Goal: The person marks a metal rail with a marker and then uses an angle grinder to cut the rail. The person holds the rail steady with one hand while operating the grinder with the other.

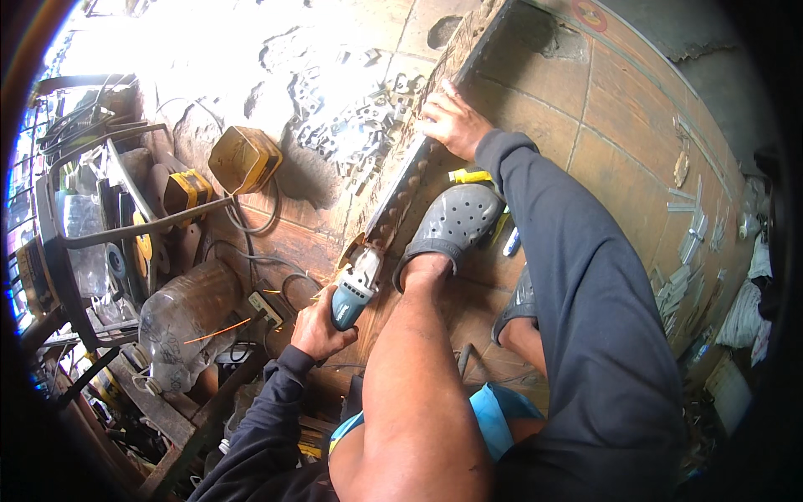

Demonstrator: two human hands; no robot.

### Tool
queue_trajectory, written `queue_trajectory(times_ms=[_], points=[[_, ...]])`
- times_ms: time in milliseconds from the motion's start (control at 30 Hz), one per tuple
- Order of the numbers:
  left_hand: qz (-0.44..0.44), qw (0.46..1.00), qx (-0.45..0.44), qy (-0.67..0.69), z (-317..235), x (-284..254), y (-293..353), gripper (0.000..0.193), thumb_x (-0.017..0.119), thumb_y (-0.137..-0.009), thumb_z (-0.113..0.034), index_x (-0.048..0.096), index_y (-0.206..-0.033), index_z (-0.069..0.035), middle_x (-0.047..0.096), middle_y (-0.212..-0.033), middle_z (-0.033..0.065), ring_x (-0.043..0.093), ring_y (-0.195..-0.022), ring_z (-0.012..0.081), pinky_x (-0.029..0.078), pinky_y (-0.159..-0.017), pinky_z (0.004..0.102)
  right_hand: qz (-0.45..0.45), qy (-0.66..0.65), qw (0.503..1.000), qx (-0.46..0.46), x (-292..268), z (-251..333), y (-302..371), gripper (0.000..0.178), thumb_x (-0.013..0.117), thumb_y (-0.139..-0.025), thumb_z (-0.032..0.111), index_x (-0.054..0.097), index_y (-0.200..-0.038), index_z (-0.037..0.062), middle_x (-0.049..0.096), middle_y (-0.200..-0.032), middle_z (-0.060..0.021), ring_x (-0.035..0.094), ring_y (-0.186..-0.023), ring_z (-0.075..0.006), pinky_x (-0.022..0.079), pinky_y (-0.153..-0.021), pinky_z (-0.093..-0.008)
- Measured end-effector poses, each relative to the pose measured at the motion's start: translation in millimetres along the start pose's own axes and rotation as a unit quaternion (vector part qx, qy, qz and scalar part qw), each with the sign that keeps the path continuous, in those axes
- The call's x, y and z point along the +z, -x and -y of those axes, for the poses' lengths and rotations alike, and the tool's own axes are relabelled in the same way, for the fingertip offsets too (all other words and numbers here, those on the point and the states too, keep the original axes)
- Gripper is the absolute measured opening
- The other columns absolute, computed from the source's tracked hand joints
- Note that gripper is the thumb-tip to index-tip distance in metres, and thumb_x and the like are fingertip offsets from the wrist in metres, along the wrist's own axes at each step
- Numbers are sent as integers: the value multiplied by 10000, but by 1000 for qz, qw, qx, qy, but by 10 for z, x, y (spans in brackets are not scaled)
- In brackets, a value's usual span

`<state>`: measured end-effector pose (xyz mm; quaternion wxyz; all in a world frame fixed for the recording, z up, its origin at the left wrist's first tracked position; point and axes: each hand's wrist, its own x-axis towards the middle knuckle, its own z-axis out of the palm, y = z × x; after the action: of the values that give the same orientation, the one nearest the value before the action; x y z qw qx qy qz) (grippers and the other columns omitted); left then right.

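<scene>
My left hand (317, 329) is wrapped around the teal body of an angle grinder (353, 299). The grinder's metal head sits at the near end of a long, dark, rusty metal bar (400, 197). Orange streaks like sparks show left of the grinder. Farther up the bar, my right hand (454, 122) grips its edge, with the fingers over the top. My foot in a grey perforated clog (458, 219) rests close beside the bar. The contact between the disc and the bar is too small to make out.
Many small cut metal pieces (361, 125) lie beyond the bar. At left are a yellow cut-open container (244, 161), a large clear plastic bottle (186, 322), cables and a metal rack (52, 201). A yellow marker (470, 176) lies near the clog; metal strips (693, 234) lie at right.
</scene>
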<state>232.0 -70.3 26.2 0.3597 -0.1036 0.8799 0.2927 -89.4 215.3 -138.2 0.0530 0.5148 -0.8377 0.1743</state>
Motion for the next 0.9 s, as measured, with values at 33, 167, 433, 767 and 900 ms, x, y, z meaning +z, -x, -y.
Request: queue_trajectory(times_ms=[33,167,433,767,900], points=[[8,1000,-8,2,3,-1,-2,869,806,-666,-310,460,-1405,-12,703,-992,324,695,-955,499,558,-862,526,-3,1,1000,0,1,3,0,304,586,-901,101,716,-1174,130,640,-1203,-129,545,-1295,-318,270,-1240,-610],[30,999,-35,13,-1,-5,-12,893,828,-657,-292,459,-1414,8,702,-1031,325,692,-1010,489,554,-887,511,10,7,1000,7,-4,14,0,310,584,-896,88,717,-1173,131,644,-1225,-133,545,-1298,-318,271,-1242,-604],[37,999,-35,4,34,12,4,904,836,-653,-277,456,-1420,12,701,-1042,324,687,-1034,492,547,-903,512,38,17,999,12,-9,5,-11,308,593,-917,113,688,-1208,152,618,-1282,-101,544,-1302,-296,239,-1250,-616],[23,1000,-4,17,1,-17,-19,877,817,-657,-251,455,-1404,31,703,-1020,326,698,-998,489,559,-871,505,9,0,1000,7,-39,25,-17,304,608,-871,72,712,-1150,134,633,-1166,-123,561,-1260,-318,288,-1228,-613],[15,1000,-10,12,35,11,-11,868,809,-658,-303,466,-1403,-19,702,-954,320,696,-936,500,559,-849,517,-1,0,1000,11,-28,33,-21,301,607,-871,70,716,-1145,132,635,-1160,-123,562,-1257,-316,288,-1229,-614]])
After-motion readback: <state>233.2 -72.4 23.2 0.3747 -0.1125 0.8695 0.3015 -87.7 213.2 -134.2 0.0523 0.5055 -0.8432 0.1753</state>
